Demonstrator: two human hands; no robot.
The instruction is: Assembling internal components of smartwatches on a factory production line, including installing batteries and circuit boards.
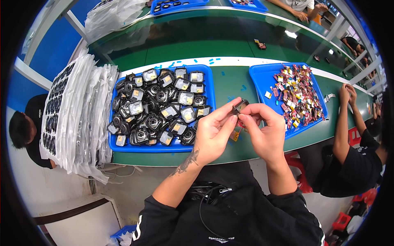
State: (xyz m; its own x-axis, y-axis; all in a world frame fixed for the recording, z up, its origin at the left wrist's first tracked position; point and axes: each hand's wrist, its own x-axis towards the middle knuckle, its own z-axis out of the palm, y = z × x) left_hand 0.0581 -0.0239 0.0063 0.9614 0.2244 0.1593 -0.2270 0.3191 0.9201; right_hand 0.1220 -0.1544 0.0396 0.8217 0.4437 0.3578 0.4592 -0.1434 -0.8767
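Observation:
My left hand pinches a small black watch case between thumb and fingers, above the table's near edge. Against it, the fingers of my right hand are closed on a small red circuit board; a yellow piece shows just below, and I cannot tell how it is attached. Fingertips hide much of both parts. To the left, a blue tray is heaped with similar black watch cases. On the right, another blue tray bears a pile of small red boards with yellow and silver parts.
Stacked white plastic trays in clear wrap stand left of the watch cases. Small blue strips lie along the white ledge. A co-worker's hands are at the right, and another person sits across the green table.

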